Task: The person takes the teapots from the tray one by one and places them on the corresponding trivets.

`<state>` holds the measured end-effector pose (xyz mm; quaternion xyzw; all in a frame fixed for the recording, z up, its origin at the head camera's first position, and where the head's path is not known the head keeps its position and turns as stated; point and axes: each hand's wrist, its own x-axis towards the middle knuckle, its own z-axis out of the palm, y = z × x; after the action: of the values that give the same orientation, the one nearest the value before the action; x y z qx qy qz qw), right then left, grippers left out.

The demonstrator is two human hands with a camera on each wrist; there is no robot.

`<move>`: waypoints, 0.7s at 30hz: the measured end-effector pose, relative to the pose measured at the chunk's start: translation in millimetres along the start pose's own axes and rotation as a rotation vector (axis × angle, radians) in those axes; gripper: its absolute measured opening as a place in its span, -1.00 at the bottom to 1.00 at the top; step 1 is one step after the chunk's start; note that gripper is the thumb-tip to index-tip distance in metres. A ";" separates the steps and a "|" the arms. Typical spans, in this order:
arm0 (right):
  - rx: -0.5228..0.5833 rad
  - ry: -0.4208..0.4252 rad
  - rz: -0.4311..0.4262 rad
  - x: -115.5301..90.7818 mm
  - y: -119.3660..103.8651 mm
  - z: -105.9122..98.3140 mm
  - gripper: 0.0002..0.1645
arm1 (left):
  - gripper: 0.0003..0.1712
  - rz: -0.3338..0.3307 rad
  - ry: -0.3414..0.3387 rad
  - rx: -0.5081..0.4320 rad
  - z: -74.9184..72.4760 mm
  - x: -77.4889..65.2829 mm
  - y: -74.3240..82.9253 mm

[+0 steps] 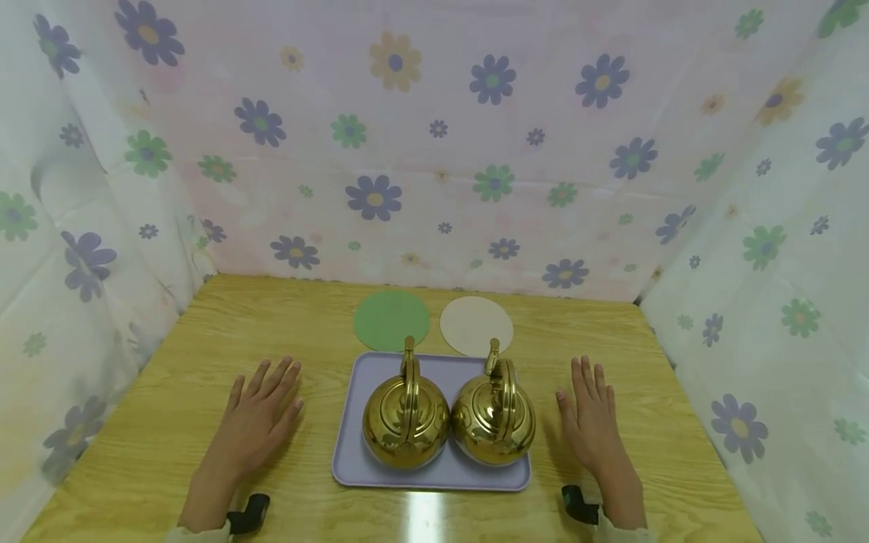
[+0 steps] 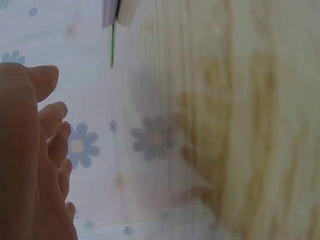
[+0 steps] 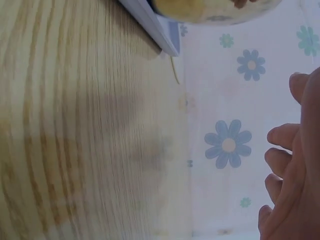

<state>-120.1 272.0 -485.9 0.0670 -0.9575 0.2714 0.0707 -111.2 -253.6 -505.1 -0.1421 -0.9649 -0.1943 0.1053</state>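
Note:
Two shiny gold kettles stand upright side by side on a pale purple tray, the left kettle point(image 1: 394, 422) and the right kettle point(image 1: 485, 422) close together with handles up and spouts toward the back. To the left of the tray point(image 1: 346, 460), my left hand point(image 1: 254, 422) is palm down with its fingers spread, holding nothing. My right hand point(image 1: 591, 422) lies to the right of the tray, fingers straight and palm down, also without anything in it. Both wrist views show the fingers extended above the wood surface.
Behind the tray lie a green round mat point(image 1: 391, 320) and a cream round mat point(image 1: 477, 324), side by side on the wooden table point(image 1: 305, 317). Flower-patterned cloth point(image 1: 434, 158) hangs around the back and both sides. A black wrist device point(image 1: 250, 514) sits at my left wrist.

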 end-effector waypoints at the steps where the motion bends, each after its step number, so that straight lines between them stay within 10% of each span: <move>1: 0.016 0.011 -0.008 -0.8 -1.0 0.2 -0.22 | -0.32 0.005 0.002 0.003 0.1 -0.1 0.1; 21: 0.142 0.074 -0.063 -19.8 -23.8 6.9 -0.29 | -0.40 0.069 0.015 -0.043 6.8 0.6 6.5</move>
<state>-97.4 250.1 -482.9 0.0918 -0.9300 0.3388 0.1095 -110.7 -245.0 -508.8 -0.1763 -0.9542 -0.2120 0.1161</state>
